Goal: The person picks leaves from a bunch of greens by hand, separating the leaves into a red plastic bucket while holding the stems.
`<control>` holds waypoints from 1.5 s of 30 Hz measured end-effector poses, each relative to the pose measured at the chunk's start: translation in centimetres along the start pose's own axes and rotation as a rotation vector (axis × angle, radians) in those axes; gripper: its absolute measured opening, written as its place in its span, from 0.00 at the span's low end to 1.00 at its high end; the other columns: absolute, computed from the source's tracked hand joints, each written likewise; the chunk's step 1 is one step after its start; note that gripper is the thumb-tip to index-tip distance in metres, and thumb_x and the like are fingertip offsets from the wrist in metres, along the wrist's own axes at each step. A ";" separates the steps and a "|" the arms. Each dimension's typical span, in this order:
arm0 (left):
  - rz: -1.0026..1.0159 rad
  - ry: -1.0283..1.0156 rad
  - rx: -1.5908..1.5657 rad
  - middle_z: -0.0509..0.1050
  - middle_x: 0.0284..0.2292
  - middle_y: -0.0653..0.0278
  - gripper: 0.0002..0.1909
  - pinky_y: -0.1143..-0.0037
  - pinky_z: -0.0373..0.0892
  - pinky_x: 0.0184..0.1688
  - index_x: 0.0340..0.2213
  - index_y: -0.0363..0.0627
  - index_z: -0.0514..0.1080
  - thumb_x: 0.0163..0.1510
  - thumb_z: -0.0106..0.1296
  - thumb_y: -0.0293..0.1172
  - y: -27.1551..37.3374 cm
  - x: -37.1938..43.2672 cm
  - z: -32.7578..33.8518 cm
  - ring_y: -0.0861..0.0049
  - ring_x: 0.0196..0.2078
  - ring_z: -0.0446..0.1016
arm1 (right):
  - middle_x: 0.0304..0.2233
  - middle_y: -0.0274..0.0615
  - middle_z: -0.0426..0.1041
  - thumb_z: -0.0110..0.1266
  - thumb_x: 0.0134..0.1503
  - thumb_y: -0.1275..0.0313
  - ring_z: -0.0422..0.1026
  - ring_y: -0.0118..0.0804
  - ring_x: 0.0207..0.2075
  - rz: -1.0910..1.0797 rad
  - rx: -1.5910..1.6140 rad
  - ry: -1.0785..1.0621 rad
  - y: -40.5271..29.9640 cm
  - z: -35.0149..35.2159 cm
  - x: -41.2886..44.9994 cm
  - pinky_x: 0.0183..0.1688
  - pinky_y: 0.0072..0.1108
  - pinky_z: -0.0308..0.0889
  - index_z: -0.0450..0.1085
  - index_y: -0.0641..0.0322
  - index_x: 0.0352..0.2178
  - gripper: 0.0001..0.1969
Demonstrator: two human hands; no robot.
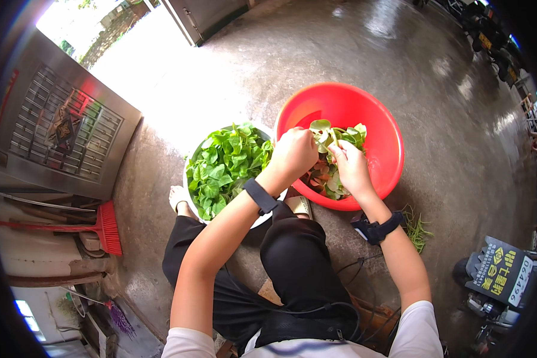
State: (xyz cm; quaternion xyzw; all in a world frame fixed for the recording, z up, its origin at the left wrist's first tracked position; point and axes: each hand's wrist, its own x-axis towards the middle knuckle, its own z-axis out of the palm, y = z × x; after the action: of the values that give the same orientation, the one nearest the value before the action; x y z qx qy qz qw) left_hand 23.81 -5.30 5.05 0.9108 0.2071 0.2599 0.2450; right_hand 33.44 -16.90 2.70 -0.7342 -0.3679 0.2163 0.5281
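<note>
A red plastic basin (389,147) stands on the floor, with loose leafy greens (333,179) lying inside it. Over its near left part, my left hand (297,150) and my right hand (351,165) are close together. Between them is a leafy green stem (334,136), pinched by my right fingertips. My left fingers are curled at the leafy side of the stem, their tips partly hidden. A white basin (264,220), heaped with bright green leaves (219,168), sits left of the red one, between my feet and beneath my left forearm.
Thin green stems (416,228) lie on the floor right of the red basin. A red broom (107,228) and a purple mop (121,317) are at the left, below a metal door (116,147). Vehicles with plates stand along the right, and a black cable runs by my right knee.
</note>
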 end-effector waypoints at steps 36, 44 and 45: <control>-0.159 0.183 0.279 0.67 0.36 0.60 0.09 0.64 0.56 0.44 0.28 0.42 0.71 0.42 0.48 0.30 -3.1 2.1 3.1 0.63 0.43 0.62 | 0.19 0.30 0.57 0.39 0.57 0.69 0.51 0.18 0.16 0.317 0.938 -0.244 -0.8 -4.1 -3.5 0.18 0.08 0.48 0.62 0.66 0.32 0.09; 0.041 0.123 -0.149 0.67 0.37 0.65 0.10 0.69 0.53 0.46 0.29 0.47 0.71 0.43 0.53 0.36 1.6 0.2 1.7 0.68 0.45 0.60 | 0.22 0.32 0.57 0.34 0.57 0.72 0.52 0.20 0.16 0.341 1.157 -0.238 1.1 -5.7 -3.0 0.20 0.10 0.50 0.59 0.64 0.36 0.09; 0.136 0.121 -0.060 0.67 0.36 0.65 0.09 0.69 0.54 0.45 0.27 0.46 0.71 0.41 0.53 0.34 1.5 -0.1 1.5 0.68 0.43 0.62 | 0.22 0.32 0.57 0.34 0.57 0.72 0.52 0.20 0.16 0.340 1.158 -0.240 1.1 -5.6 -3.0 0.20 0.10 0.50 0.59 0.64 0.36 0.09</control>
State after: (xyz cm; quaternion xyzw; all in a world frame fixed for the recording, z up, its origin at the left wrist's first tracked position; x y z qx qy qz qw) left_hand 24.96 -7.10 4.70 0.8975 0.1515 0.3368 0.2411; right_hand 35.85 -22.85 3.39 -0.3470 -0.1255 0.5434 0.7541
